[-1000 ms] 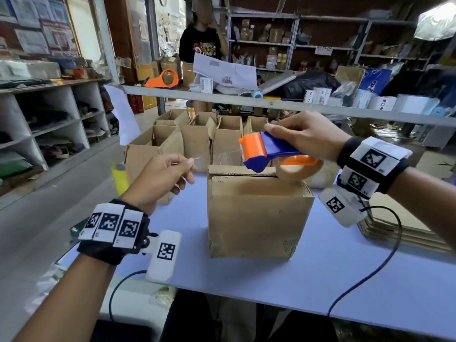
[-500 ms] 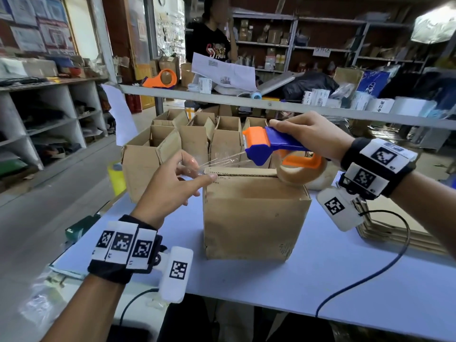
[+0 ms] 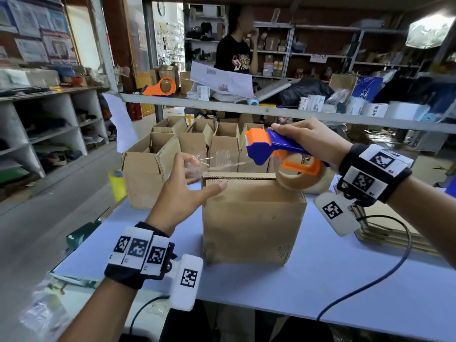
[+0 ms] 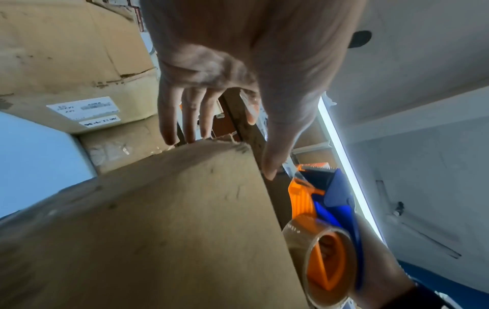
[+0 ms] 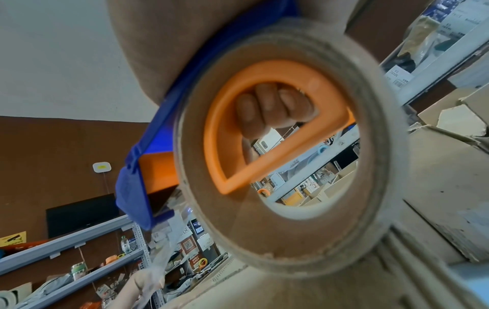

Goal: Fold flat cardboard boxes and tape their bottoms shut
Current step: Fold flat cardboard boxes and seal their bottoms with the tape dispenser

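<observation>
A brown cardboard box (image 3: 251, 218) stands folded on the pale blue counter (image 3: 345, 287), its closed flaps facing up, between a person's two hands. The right hand (image 3: 311, 141) hovers above the box's far right corner, fingers (image 5: 272, 106) curled through the orange handle of a blue-and-orange tape dispenser (image 3: 276, 150) loaded with a roll of clear packing tape (image 3: 298, 176); the roll hangs just over the box's top edge. A strip of clear tape (image 3: 222, 161) stretches leftward from the dispenser's head to the left hand (image 3: 182, 193), which is held at the box's upper left corner with fingers spread and nearly straight; the tape end clings to the index fingertip, and the thumb reaches across the box's top left edge. Whether the thumb touches the cardboard cannot be told. Behind the box, a row of open-topped cardboard boxes (image 3: 217, 141) lines the counter, and a stack of flat cardboard sheets (image 3: 394, 233) lies to the right, beneath the right wrist.
</observation>
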The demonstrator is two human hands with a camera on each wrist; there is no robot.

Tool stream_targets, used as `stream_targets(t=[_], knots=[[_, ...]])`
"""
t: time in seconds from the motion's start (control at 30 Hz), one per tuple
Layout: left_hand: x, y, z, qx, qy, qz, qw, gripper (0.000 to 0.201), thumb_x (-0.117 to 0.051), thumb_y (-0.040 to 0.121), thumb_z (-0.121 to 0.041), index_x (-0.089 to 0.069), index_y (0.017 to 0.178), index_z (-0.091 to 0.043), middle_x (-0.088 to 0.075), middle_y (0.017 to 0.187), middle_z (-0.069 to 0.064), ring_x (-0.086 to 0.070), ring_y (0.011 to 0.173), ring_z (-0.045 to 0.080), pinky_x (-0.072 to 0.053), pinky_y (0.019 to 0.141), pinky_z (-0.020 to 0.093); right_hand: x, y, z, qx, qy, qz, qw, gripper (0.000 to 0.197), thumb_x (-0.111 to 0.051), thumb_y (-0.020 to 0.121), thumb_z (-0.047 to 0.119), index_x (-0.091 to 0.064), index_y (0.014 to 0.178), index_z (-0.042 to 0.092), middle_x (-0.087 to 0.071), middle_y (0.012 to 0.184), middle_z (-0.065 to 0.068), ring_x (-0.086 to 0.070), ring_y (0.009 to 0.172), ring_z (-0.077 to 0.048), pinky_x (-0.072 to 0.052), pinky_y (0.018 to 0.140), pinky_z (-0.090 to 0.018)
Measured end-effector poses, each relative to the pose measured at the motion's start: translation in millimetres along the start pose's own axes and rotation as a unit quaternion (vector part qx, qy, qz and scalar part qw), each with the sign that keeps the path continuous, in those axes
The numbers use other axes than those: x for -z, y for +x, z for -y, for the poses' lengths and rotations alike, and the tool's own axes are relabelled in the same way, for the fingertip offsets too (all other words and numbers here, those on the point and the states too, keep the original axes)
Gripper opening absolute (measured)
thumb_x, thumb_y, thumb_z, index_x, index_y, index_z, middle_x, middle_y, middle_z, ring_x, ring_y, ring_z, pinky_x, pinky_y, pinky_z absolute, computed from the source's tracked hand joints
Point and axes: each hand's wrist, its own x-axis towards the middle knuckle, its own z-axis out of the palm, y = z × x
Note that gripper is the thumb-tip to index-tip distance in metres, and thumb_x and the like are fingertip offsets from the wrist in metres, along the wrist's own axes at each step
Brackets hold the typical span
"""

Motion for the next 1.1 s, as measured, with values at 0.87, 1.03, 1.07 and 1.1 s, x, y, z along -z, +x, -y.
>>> stream_targets(t=[0.87, 1.03, 1.07, 1.1], knots=[[4.2, 3.3, 11.9, 0.007, -0.019, 0.017, 1.000, 0.044, -0.081, 0.077, -0.046, -0.047, 0.092, -0.023, -0.075, 0.106, -0.011, -0.070, 0.103, 0.009, -0.057, 0.084, 0.039, -19.8, 1.6, -9.0, 0.053, -0.002, -0.010, 0.999, 0.044, -0.056, 0.100, 0.054, -0.078, 0.075, 0.026, -0.067, 0.066, 0.009, -0.055, 0.064, -0.012, -0.041, 0.076, -0.038], [17.0, 12.5, 11.4, 0.095, -0.118, 0.004, 0.988, 0.034, -0.055, 0.102, -0.033, -0.067, 0.079, -0.011, -0.063, 0.080, 0.003, -0.064, 0.066, 0.015, -0.061, 0.061, 0.035, -18.9, -1.1, -17.9, 0.081, 0.016, -0.012, 0.996, 0.045, -0.055, 0.101, 0.053, -0.079, 0.092, 0.015, -0.073, 0.084, -0.014, -0.059, 0.073, -0.035, -0.041, 0.077, -0.042], [16.4, 13.5, 14.3, 0.089, -0.095, 0.005, 0.991, 0.035, -0.050, 0.105, -0.026, -0.067, 0.079, -0.009, -0.059, 0.074, 0.003, -0.057, 0.060, 0.013, -0.059, 0.058, 0.030, -19.7, -0.9, -17.2, 0.085, 0.016, -0.011, 0.996, 0.045, -0.055, 0.100, 0.053, -0.079, 0.092, 0.016, -0.074, 0.087, -0.016, -0.061, 0.076, -0.037, -0.043, 0.078, -0.043], [14.7, 14.3, 17.5, 0.082, -0.073, 0.008, 0.994, 0.035, -0.049, 0.105, -0.021, -0.067, 0.079, -0.008, -0.054, 0.069, 0.003, -0.051, 0.057, 0.012, -0.056, 0.057, 0.025, -20.7, -1.2, -16.1, 0.088, 0.014, -0.010, 0.996, 0.043, -0.056, 0.100, 0.053, -0.079, 0.090, 0.017, -0.073, 0.087, -0.016, -0.061, 0.075, -0.033, -0.043, 0.078, -0.043]])
